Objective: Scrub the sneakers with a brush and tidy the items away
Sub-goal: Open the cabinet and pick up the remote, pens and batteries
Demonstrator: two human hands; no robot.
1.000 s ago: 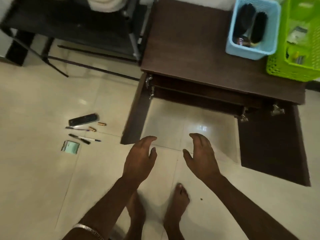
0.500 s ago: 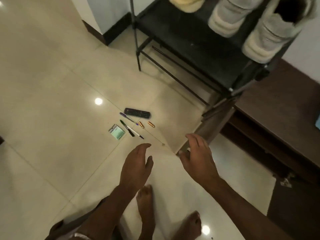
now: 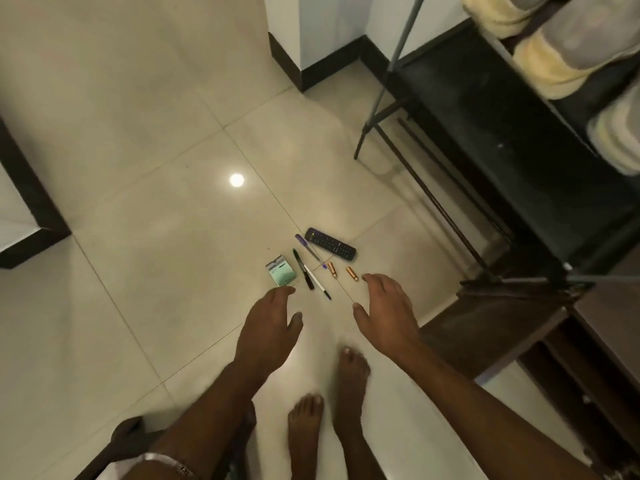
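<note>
Both hands extend forward above the glossy cream tiled floor [image 3: 145,209], palms down, apart from each other, fingers relaxed and holding nothing; the left hand [image 3: 268,323] hovers near the small green-and-white card box [image 3: 281,272]; the right hand [image 3: 386,311] hovers just beside the two copper-coloured cylindrical batteries [image 3: 352,273].

A cluster of small items lies on the floor ahead of the hands; the black rectangular remote control [image 3: 330,244] lies farthest out; the purple-capped clear pen [image 3: 310,250] lies just beside the remote; the black marker pen [image 3: 303,269] and the white-barrelled pen [image 3: 318,285] lie close together between the card box and the batteries; whether these two pens touch cannot be told.

The pale grey-and-cream fabric sneakers [image 3: 568,50] sit on the upper tier of the black metal-framed shoe rack [image 3: 485,133] at the upper right, well apart from both hands; their outlines are blurred.

A dark brown wooden bench [image 3: 519,323] stands at the right edge, beside the rack.

The person's two bare feet [image 3: 349,379] stand on the floor below the hands; a silver bracelet [image 3: 166,460] circles the left wrist.
</note>
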